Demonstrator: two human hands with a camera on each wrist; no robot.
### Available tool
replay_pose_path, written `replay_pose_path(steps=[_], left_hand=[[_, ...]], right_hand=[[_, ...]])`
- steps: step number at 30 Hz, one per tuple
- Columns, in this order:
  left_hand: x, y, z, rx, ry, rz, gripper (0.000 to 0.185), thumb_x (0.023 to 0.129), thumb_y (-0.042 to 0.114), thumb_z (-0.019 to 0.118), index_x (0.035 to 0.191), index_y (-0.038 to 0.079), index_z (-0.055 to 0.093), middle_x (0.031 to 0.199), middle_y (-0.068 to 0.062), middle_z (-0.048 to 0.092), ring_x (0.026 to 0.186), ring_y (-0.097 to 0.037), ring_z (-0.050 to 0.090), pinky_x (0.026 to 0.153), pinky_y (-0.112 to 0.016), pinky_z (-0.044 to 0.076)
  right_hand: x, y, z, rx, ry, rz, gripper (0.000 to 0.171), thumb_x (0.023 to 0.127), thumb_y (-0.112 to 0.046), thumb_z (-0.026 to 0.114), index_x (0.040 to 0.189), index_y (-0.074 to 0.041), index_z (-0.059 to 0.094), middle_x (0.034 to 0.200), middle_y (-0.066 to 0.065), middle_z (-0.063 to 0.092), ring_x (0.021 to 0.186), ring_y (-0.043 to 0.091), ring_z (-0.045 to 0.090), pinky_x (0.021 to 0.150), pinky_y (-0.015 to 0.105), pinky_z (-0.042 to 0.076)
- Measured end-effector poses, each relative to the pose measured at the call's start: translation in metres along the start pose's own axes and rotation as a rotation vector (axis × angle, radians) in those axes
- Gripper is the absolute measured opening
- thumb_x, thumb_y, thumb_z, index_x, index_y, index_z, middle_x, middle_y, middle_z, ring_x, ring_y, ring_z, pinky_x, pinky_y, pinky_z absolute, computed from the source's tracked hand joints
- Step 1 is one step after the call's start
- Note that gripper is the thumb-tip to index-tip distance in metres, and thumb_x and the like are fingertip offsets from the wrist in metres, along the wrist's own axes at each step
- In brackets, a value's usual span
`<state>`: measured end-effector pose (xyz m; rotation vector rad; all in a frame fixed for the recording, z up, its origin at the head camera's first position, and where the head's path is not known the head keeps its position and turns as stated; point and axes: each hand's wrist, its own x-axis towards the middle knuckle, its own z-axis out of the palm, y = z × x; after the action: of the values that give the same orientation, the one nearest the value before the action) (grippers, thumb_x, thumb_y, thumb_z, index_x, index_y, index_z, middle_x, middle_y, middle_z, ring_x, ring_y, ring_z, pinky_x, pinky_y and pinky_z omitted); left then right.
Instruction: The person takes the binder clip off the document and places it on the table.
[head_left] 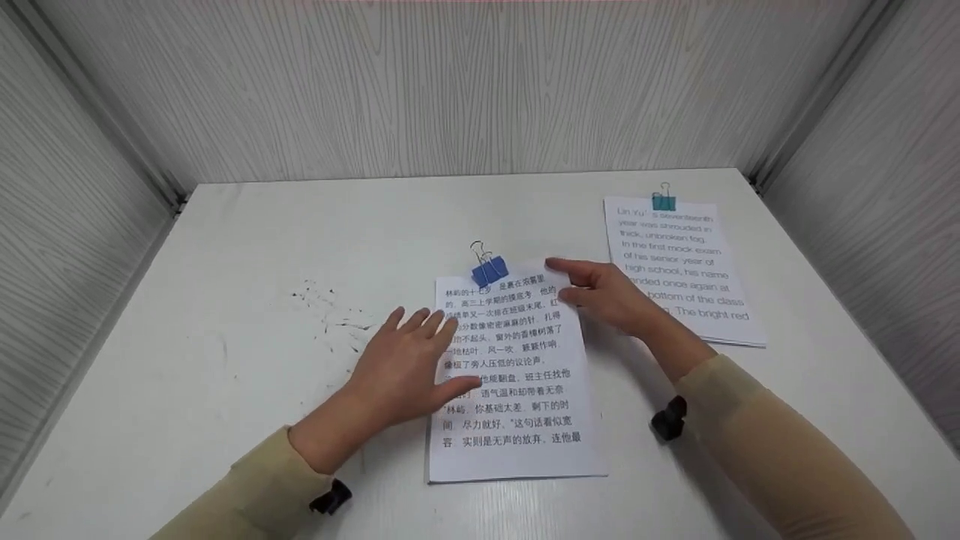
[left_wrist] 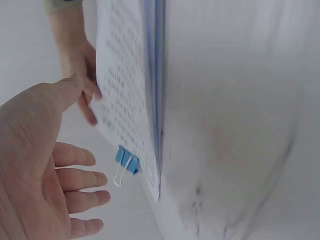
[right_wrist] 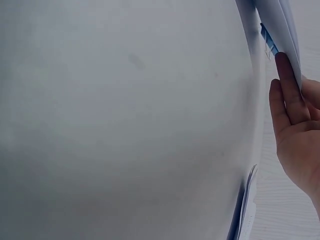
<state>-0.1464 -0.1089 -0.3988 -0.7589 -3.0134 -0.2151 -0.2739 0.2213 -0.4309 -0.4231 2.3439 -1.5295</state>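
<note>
A stack of printed sheets [head_left: 517, 405] with Chinese text lies in front of me. A blue binder clip [head_left: 490, 270] sits tilted on its top edge, wire handles pointing away. My right hand [head_left: 604, 296] pinches the stack's upper right edge; in the right wrist view, its fingers [right_wrist: 291, 95] lie along the underside of the lifted sheets. Over the left side of the stack is my left hand [head_left: 409, 367], fingers spread and thumb out over the text. The left wrist view shows that hand [left_wrist: 45, 165] holding nothing, with the clip [left_wrist: 127, 160] beyond its fingers.
Another stack of sheets [head_left: 675, 262], printed in English, lies at the right back with a teal binder clip [head_left: 664, 202] on top. My right forearm passes over its lower left part. Dark marks [head_left: 330, 307] dot the white table [head_left: 187, 337]; grey panels enclose it.
</note>
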Motion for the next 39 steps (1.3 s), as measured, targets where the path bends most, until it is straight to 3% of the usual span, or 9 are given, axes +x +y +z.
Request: replay_pose_path(steps=[7, 11, 14, 16, 19, 21, 28, 34, 39], left_hand=[[0.027, -0.03, -0.019, -0.078, 0.112, 0.02, 0.082, 0.1, 0.064, 0.063, 0.153, 0.002, 0.055, 0.151, -0.015, 0.059, 0.14, -0.034, 0.057, 0.126, -0.054, 0.031], [0.041, -0.044, -0.024, -0.197, 0.199, 0.021, 0.075, 0.1, 0.056, 0.068, 0.151, 0.002, 0.057, 0.146, -0.015, 0.063, 0.133, -0.035, 0.063, 0.12, -0.054, 0.041], [0.052, -0.052, -0.025, -0.306, 0.223, -0.006, 0.075, 0.1, 0.055, 0.069, 0.153, 0.004, 0.056, 0.128, -0.019, 0.073, 0.119, -0.036, 0.07, 0.114, -0.052, 0.048], [0.06, -0.057, -0.025, -0.392, 0.231, -0.031, 0.074, 0.1, 0.054, 0.07, 0.154, 0.007, 0.055, 0.13, -0.018, 0.073, 0.122, -0.034, 0.069, 0.114, -0.05, 0.048], [0.073, -0.065, -0.025, -0.54, 0.221, -0.059, 0.074, 0.1, 0.054, 0.071, 0.156, 0.01, 0.053, 0.136, -0.014, 0.071, 0.13, -0.028, 0.064, 0.118, -0.047, 0.044], [0.081, -0.07, -0.023, -0.641, 0.207, -0.071, 0.075, 0.099, 0.053, 0.072, 0.158, 0.011, 0.052, 0.154, -0.008, 0.058, 0.145, -0.026, 0.053, 0.121, -0.045, 0.041], [0.103, -0.087, -0.007, -0.95, 0.103, -0.075, 0.077, 0.103, 0.048, 0.07, 0.164, 0.011, 0.041, 0.163, -0.008, 0.048, 0.147, -0.021, 0.049, 0.121, -0.041, 0.041], [0.113, -0.091, 0.0, -1.106, 0.033, -0.108, 0.07, 0.104, 0.045, 0.069, 0.162, 0.012, 0.046, 0.151, -0.005, 0.062, 0.14, -0.019, 0.057, 0.124, -0.041, 0.036], [0.121, -0.093, 0.004, -1.214, 0.022, -0.082, 0.059, 0.105, 0.038, 0.069, 0.155, 0.01, 0.056, 0.141, -0.012, 0.069, 0.135, -0.022, 0.062, 0.122, -0.038, 0.039]], right_hand=[[-0.006, -0.003, 0.001, 0.046, -0.016, -0.05, 0.057, 0.104, -0.008, 0.068, 0.158, -0.016, 0.053, 0.157, -0.001, 0.055, 0.13, 0.019, 0.065, 0.103, 0.026, 0.053], [-0.008, -0.006, 0.003, 0.081, -0.033, -0.064, 0.056, 0.104, -0.009, 0.068, 0.157, -0.02, 0.054, 0.156, 0.002, 0.058, 0.13, 0.019, 0.065, 0.106, 0.028, 0.053], [-0.009, -0.008, 0.003, 0.099, -0.034, -0.074, 0.055, 0.104, -0.01, 0.068, 0.157, -0.02, 0.055, 0.153, 0.002, 0.06, 0.129, 0.019, 0.066, 0.105, 0.028, 0.053], [-0.011, -0.009, 0.002, 0.105, -0.035, -0.08, 0.056, 0.104, -0.01, 0.068, 0.157, -0.019, 0.055, 0.151, 0.002, 0.062, 0.129, 0.02, 0.066, 0.105, 0.028, 0.053], [-0.014, -0.01, 0.002, 0.117, -0.039, -0.094, 0.056, 0.104, -0.011, 0.068, 0.158, -0.016, 0.053, 0.15, -0.001, 0.062, 0.13, 0.02, 0.066, 0.106, 0.029, 0.053], [-0.016, -0.011, 0.002, 0.12, -0.039, -0.102, 0.057, 0.104, -0.011, 0.069, 0.159, -0.015, 0.052, 0.151, -0.004, 0.062, 0.131, 0.02, 0.065, 0.107, 0.028, 0.053], [-0.02, -0.012, 0.003, 0.144, -0.057, -0.125, 0.054, 0.104, -0.012, 0.069, 0.156, -0.021, 0.057, 0.141, 0.001, 0.069, 0.129, 0.023, 0.067, 0.106, 0.03, 0.053], [-0.021, -0.014, 0.007, 0.162, -0.082, -0.152, 0.051, 0.105, -0.011, 0.068, 0.154, -0.023, 0.059, 0.132, 0.006, 0.074, 0.126, 0.026, 0.069, 0.104, 0.032, 0.055], [-0.022, -0.015, 0.008, 0.2, -0.101, -0.164, 0.051, 0.105, -0.01, 0.067, 0.154, -0.02, 0.058, 0.135, 0.009, 0.073, 0.127, 0.028, 0.068, 0.105, 0.035, 0.055]])
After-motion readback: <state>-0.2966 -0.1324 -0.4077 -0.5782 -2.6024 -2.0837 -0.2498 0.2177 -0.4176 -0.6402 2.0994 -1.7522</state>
